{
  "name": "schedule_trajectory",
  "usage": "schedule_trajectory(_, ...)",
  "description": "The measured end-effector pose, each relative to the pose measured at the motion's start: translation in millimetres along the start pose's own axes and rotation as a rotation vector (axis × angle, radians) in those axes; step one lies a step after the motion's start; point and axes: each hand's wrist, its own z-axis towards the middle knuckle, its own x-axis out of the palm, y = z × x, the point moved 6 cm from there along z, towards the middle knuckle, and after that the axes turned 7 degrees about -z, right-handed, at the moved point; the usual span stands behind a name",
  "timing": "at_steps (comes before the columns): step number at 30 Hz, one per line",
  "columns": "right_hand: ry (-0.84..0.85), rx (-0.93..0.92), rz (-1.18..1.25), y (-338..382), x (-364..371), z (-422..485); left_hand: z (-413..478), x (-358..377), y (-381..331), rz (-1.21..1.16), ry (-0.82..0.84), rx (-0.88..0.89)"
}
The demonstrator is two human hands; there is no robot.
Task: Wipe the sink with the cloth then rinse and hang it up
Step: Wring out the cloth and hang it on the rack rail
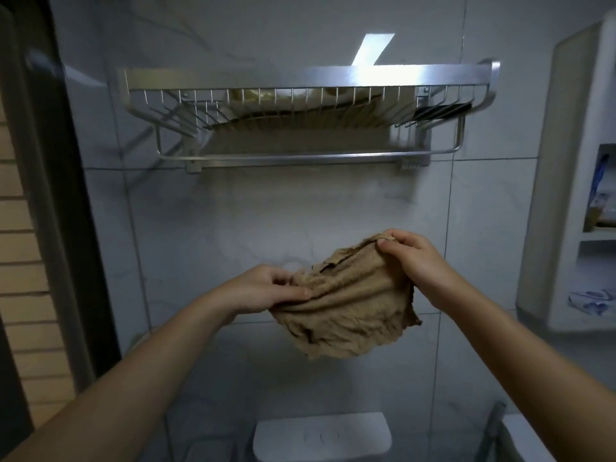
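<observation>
A crumpled tan cloth [346, 311] hangs in the air in front of a grey tiled wall, held by both hands. My left hand [263, 290] pinches its left edge between thumb and fingers. My right hand [416, 261] grips its upper right corner, a little higher. Above them a metal wall rack [310, 76] carries a thin towel bar [300, 158] along its underside; the cloth is well below the bar and apart from it. The sink is out of view.
Folded towels and other items lie in the rack's wire basket. A white cabinet [566, 181] with open shelves juts out at the right. A white toilet tank [321, 435] stands below the cloth. A dark door frame [66, 195] runs down the left.
</observation>
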Motion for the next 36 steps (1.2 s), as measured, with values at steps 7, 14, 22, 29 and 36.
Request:
schedule_trajectory(7, 0.031, 0.142, 0.001, -21.5, 15.9, -10.0, 4.8, 50.4, 32.6, -0.929, 0.190, -0.046)
schedule_trajectory(14, 0.097, 0.103, 0.026, -28.7, 14.0, -5.2, 15.7, 87.1, 34.4, -1.020, 0.288, -0.160)
schedule_trajectory(22, 0.193, 0.089, 0.025, -35.0, 3.0, 4.1, 30.3, 80.0, 24.2, -1.030, 0.304, -0.168)
schedule_trajectory(29, 0.161, 0.013, 0.000, -42.2, -24.1, 6.4, 59.8, 34.5, 6.2, -0.419, -0.176, 0.066)
schedule_trajectory(36, 0.250, -0.094, -0.272, 1.6, -17.2, 24.5, 69.7, 18.9, -97.4, -0.036, -0.133, 0.410)
